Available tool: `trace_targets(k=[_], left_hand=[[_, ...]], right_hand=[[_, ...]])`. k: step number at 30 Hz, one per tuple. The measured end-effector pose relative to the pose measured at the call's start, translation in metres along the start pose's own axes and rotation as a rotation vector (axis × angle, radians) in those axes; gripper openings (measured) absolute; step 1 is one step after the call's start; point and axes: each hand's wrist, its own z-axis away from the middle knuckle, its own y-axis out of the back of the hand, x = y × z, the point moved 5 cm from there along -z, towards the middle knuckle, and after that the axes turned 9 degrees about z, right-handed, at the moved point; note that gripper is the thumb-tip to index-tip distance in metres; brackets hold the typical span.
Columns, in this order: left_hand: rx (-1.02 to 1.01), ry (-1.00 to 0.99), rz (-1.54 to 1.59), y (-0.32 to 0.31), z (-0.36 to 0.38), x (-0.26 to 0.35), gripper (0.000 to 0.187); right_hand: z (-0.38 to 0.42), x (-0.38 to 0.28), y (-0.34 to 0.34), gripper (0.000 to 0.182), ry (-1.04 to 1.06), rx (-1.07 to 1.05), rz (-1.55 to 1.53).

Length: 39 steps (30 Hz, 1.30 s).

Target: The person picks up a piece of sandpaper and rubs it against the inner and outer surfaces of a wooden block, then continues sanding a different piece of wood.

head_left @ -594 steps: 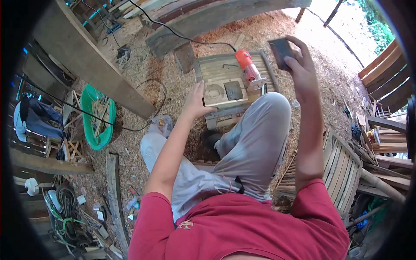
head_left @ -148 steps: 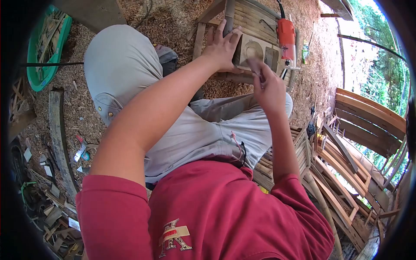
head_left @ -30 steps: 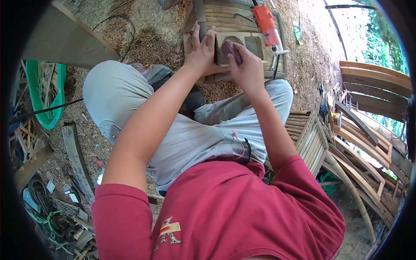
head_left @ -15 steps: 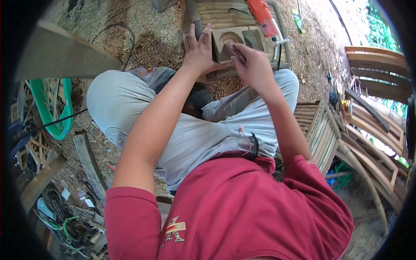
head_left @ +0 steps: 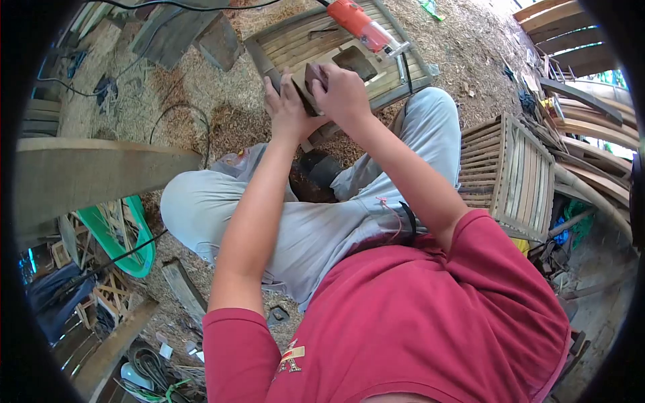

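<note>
A light wooden block (head_left: 356, 62) with carved hollows sits at the top centre on a slatted bamboo panel. My left hand (head_left: 289, 111) grips the block's left side, fingers along the edge and thumb toward the near side. In my right hand (head_left: 341, 93) is a small dark brown folded piece (head_left: 312, 75), which looks like sandpaper; the fingers are closed around it. That hand rests over the block and covers its round hollow, while the rectangular hollow stays visible to the right.
An orange power tool (head_left: 356, 23) with a clear lower part lies on the bamboo panel (head_left: 269, 50), its cord running left. Wood shavings cover the ground. A thick plank (head_left: 107, 164) and a green tray (head_left: 138, 248) are on the left; a slatted wooden frame (head_left: 514, 174) stands right.
The view has shifted, so the scene sits differently in it. My right hand has moved left across the block with the brown piece, closer to my left hand. The block looks turned or tilted.
</note>
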Motion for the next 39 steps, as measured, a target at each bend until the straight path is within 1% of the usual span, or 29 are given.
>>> trace_targets(k=[2,5,8,11,13,15,17,20,21,25,28,29,32,34,35,38,39], left_hand=[[-0.008,0.016,0.014,-0.002,0.002,-0.005,0.153],[0.066,-0.063,-0.011,-0.008,0.003,-0.008,0.153],[-0.067,0.002,0.028,-0.002,-0.001,-0.006,0.153],[-0.075,0.012,0.01,-0.008,-0.004,-0.014,0.154],[-0.007,-0.065,-0.01,-0.016,0.0,-0.018,0.155],[0.006,-0.094,-0.033,-0.015,-0.002,-0.022,0.156],[-0.054,-0.081,-0.045,-0.012,-0.001,-0.017,0.156],[-0.065,0.047,-0.054,0.005,-0.001,0.001,0.157],[-0.056,0.042,-0.051,0.006,-0.001,0.002,0.159],[-0.032,0.01,-0.058,0.006,0.002,0.005,0.159],[-0.05,0.007,-0.057,0.008,0.006,0.008,0.159],[-0.055,0.013,-0.053,0.01,0.003,0.01,0.159],[-0.034,0.01,-0.075,0.012,0.0,0.01,0.158],[-0.053,0.016,-0.091,0.007,0.006,0.007,0.158],[-0.064,0.022,-0.096,0.006,0.005,0.005,0.158],[-0.079,0.03,-0.124,0.005,0.002,0.003,0.16],[-0.079,0.028,-0.122,0.006,0.001,0.003,0.16]], right_hand=[[0.004,-0.001,-0.004,0.031,0.009,-0.018,0.008],[0.012,-0.006,0.012,0.028,0.059,-0.193,0.044],[-0.001,0.002,0.0,0.026,-0.015,-0.036,0.002],[-0.005,-0.003,-0.005,0.024,-0.058,-0.015,0.038],[0.011,-0.002,0.001,0.024,0.002,-0.093,0.023],[0.01,-0.004,0.003,0.024,0.056,-0.13,-0.001],[0.002,-0.004,0.01,0.023,0.081,-0.127,-0.023],[-0.013,-0.004,0.0,0.021,0.017,-0.05,-0.007],[-0.011,-0.012,0.005,0.02,0.049,-0.047,0.006],[-0.002,0.0,0.02,0.016,0.31,-0.321,0.069],[-0.019,0.008,0.022,0.024,0.32,-0.302,-0.015],[-0.024,0.013,0.01,0.03,0.296,-0.266,0.027],[-0.021,0.003,0.02,0.033,0.401,-0.361,0.143],[-0.02,0.018,0.034,0.036,0.484,-0.488,0.061],[-0.024,0.03,0.035,0.037,0.529,-0.533,0.087],[-0.029,0.033,0.034,0.037,0.534,-0.511,0.024],[-0.026,0.02,0.035,0.036,0.489,-0.509,0.054]])
